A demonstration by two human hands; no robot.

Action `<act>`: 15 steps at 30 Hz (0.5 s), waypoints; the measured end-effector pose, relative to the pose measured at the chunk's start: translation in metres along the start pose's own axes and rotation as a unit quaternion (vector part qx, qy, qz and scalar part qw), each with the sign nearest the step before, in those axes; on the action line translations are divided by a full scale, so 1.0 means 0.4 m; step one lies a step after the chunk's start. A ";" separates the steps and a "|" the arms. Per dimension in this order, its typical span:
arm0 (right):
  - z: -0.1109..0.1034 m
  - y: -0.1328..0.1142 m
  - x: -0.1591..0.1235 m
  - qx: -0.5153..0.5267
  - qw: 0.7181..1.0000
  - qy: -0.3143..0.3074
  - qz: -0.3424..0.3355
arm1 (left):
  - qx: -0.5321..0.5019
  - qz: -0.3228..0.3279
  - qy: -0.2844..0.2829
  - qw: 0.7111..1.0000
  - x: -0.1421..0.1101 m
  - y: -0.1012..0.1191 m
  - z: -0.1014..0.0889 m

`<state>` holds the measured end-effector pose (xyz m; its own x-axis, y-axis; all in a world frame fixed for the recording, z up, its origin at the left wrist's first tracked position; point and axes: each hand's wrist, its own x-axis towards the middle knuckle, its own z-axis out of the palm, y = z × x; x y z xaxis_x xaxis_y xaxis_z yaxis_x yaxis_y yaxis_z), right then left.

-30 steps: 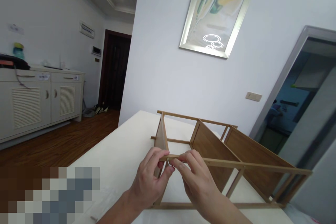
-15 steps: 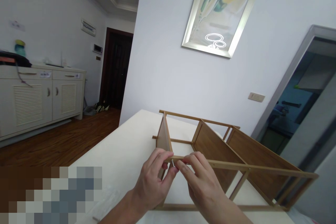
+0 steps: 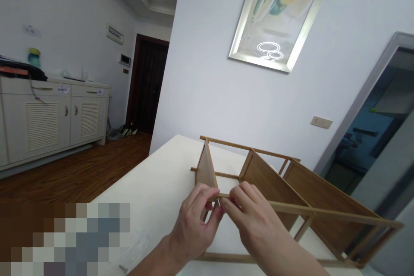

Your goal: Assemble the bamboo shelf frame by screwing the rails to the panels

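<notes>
A bamboo shelf frame (image 3: pixel 291 189) lies on its side on a white table (image 3: pixel 155 189), with three brown panels between thin rails. My left hand (image 3: pixel 194 224) grips the near corner, where the top rail (image 3: pixel 323 212) meets the left end panel (image 3: pixel 204 168), with fingers closed round the joint. My right hand (image 3: pixel 255 220) pinches the same rail just to the right, thumb and fingers pressed together at the joint. A small metal piece shows faintly between the two hands; I cannot make out what it is.
A white sideboard (image 3: pixel 48 116) stands at the left wall on a dark wooden floor (image 3: pixel 90 168). A dark door (image 3: pixel 145 86) is behind. A framed picture (image 3: pixel 278 17) hangs on the wall above the table. An open doorway (image 3: pixel 371 129) is at right. A blurred patch covers the lower left.
The view has shifted slightly right and down. Both hands stay at the corner joint; the small metal piece seen between the fingers earlier is now mostly covered.
</notes>
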<state>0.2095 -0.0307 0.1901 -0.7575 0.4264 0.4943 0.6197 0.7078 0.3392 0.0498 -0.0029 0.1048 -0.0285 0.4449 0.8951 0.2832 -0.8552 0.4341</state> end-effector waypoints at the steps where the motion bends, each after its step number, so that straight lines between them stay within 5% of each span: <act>1: -0.007 0.000 0.006 -0.012 1.000 -0.013 -0.006 | -0.003 -0.001 -0.001 1.000 -0.001 -0.001 0.000; 15: -0.043 0.005 0.022 -0.015 0.999 -0.013 -0.039 | -0.022 -0.032 0.002 0.999 0.000 0.003 0.001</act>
<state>0.2076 -0.0353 0.2090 -0.8081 0.3861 0.4449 0.5649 0.7221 0.3993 0.0506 -0.0037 0.1053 -0.0495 0.4980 0.8658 0.2390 -0.8357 0.4944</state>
